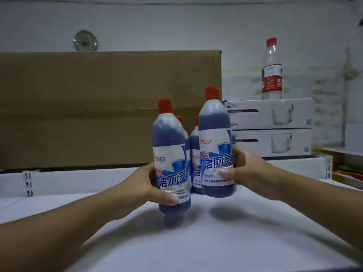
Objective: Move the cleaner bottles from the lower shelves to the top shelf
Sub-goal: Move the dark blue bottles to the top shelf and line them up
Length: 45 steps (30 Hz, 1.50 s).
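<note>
While left hand [155, 185] and right hand [247, 169] fingers clamp one each, blue cleaner bottles [170, 146], red-capped

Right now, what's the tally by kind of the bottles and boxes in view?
cleaner bottles: 4, one in the left hand, one in the right hand, two standing behind
clear water bottle: 1
white boxes: 2
cardboard box: 1
Total: 8
</note>
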{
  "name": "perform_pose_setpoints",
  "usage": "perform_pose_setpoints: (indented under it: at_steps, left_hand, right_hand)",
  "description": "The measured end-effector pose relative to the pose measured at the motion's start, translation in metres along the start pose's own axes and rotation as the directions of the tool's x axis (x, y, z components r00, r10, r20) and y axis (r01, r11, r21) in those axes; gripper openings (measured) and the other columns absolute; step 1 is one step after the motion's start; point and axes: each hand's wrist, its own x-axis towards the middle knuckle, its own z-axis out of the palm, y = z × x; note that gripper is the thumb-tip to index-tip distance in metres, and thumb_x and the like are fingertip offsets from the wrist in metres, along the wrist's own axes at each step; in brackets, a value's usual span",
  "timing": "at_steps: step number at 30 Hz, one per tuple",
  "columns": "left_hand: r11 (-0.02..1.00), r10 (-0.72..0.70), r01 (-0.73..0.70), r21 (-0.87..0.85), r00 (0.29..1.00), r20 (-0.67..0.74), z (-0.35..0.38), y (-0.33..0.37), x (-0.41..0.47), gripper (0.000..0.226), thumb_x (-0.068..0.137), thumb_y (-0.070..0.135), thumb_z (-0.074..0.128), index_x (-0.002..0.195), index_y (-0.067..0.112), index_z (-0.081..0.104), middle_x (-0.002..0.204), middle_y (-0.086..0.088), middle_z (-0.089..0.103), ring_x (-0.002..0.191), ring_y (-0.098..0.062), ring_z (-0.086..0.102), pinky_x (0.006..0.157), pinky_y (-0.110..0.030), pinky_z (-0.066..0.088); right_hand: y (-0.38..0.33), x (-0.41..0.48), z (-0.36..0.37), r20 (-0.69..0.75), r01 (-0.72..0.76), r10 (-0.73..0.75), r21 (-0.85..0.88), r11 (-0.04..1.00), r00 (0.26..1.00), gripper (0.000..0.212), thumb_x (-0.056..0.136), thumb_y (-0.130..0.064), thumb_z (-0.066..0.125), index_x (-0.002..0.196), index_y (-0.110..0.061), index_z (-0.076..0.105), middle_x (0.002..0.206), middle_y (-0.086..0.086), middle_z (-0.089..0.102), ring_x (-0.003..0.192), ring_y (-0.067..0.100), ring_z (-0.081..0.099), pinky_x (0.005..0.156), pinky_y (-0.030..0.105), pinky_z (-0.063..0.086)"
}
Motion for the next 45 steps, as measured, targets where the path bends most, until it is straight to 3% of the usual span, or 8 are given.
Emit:
perform_pose_setpoints:
  at_steps: [5, 9, 15, 18, 23, 29, 35, 45]
  left_hand:
    - [0.999, -0.015, 0.02, 0.042, 0.995, -0.098, 0.001, -0.031, 0.024, 0.071, 0.034, 0.019, 0.086, 0.101, 0.016, 0.065, 0.09, 0.003, 0.076, 0.082, -0.011, 0.072, 0.068, -0.02, 0.053]
    - [0.999, 0.011, -0.007, 0.036, 0.992, -0.124, 0.001, -0.043, 0.027, 0.067, 0.038, 0.011, 0.084, 0.099, 0.025, 0.061, 0.089, 0.014, 0.075, 0.08, -0.003, 0.07, 0.063, -0.015, 0.054]
    - [1.0, 0.022, -0.023, -0.01, 0.996, -0.082, 0.008, -0.048, 0.03, 0.09, 0.037, 0.01, 0.086, 0.116, 0.032, 0.05, 0.103, 0.01, 0.072, 0.095, -0.012, 0.07, 0.08, -0.032, 0.058]
    - [0.999, 0.016, -0.014, 0.029, 0.997, -0.07, 0.007, -0.048, 0.028, 0.091, 0.037, 0.027, 0.085, 0.118, 0.042, 0.047, 0.112, 0.016, 0.067, 0.103, -0.009, 0.066, 0.087, -0.036, 0.056]
    - [0.989, -0.006, 0.028, 0.143, 0.989, -0.148, 0.008, -0.048, 0.026, 0.087, 0.032, 0.042, 0.086, 0.11, 0.046, 0.047, 0.105, 0.017, 0.066, 0.091, -0.005, 0.068, 0.08, -0.03, 0.058]
    - [0.981, 0.011, 0.022, 0.193, 0.986, -0.168, 0.01, -0.056, 0.029, 0.079, 0.032, 0.046, 0.084, 0.105, 0.041, 0.053, 0.102, 0.025, 0.067, 0.097, -0.002, 0.066, 0.085, -0.03, 0.056]
    - [0.954, 0.045, 0.015, 0.3, 0.98, -0.192, 0.01, -0.055, 0.033, 0.075, 0.042, 0.047, 0.087, 0.107, 0.042, 0.05, 0.105, 0.02, 0.064, 0.093, -0.002, 0.066, 0.082, -0.028, 0.057]
    - [0.857, 0.106, 0.002, 0.516, 0.978, -0.181, 0.011, -0.057, 0.035, 0.066, 0.058, 0.051, 0.08, 0.114, 0.041, 0.045, 0.101, 0.02, 0.063, 0.083, -0.003, 0.064, 0.077, -0.026, 0.056]
  right_hand:
    - [0.029, 0.024, 0.001, 0.013, 0.001, 0.0, -0.072, 0.997, 1.0, 0.063, 0.056, -0.007, 0.077, 0.114, -0.022, 0.056, 0.106, 0.002, 0.073, 0.099, 0.019, 0.069, 0.082, 0.036, 0.057]
    - [0.053, 0.026, -0.006, -0.017, 0.042, -0.044, -0.072, 0.996, 0.999, 0.069, 0.054, -0.005, 0.078, 0.116, -0.023, 0.055, 0.108, -0.003, 0.072, 0.1, 0.016, 0.069, 0.082, 0.03, 0.057]
    - [0.06, 0.03, -0.01, 0.057, 0.012, -0.007, -0.093, 0.996, 0.998, 0.096, 0.039, -0.029, 0.094, 0.124, -0.028, 0.049, 0.117, -0.006, 0.069, 0.108, 0.014, 0.066, 0.09, 0.032, 0.054]
    - [0.051, 0.025, -0.013, 0.051, -0.021, 0.033, -0.224, 0.974, 0.998, 0.082, 0.051, -0.02, 0.086, 0.122, -0.034, 0.047, 0.113, -0.017, 0.068, 0.105, 0.006, 0.065, 0.088, 0.027, 0.054]
    - [0.03, 0.013, -0.012, 0.036, -0.041, 0.069, -0.51, 0.859, 0.997, 0.058, 0.059, -0.037, 0.081, 0.111, -0.038, 0.054, 0.104, -0.014, 0.069, 0.085, -0.002, 0.067, 0.071, 0.013, 0.052]
    - [0.038, 0.012, -0.005, -0.102, -0.13, 0.089, -0.528, 0.839, 0.991, 0.052, 0.064, -0.024, 0.082, 0.107, -0.028, 0.053, 0.096, -0.007, 0.072, 0.08, 0.009, 0.07, 0.076, 0.027, 0.057]
    - [0.042, 0.016, 0.002, -0.126, -0.149, 0.09, -0.617, 0.773, 0.988, 0.038, 0.071, -0.031, 0.077, 0.095, -0.031, 0.047, 0.1, -0.011, 0.068, 0.085, 0.005, 0.066, 0.08, 0.023, 0.056]
    - [0.036, 0.016, 0.005, -0.129, -0.198, 0.15, -0.633, 0.748, 0.98, 0.046, 0.075, -0.029, 0.075, 0.108, -0.028, 0.044, 0.112, -0.009, 0.062, 0.096, 0.011, 0.063, 0.089, 0.033, 0.055]
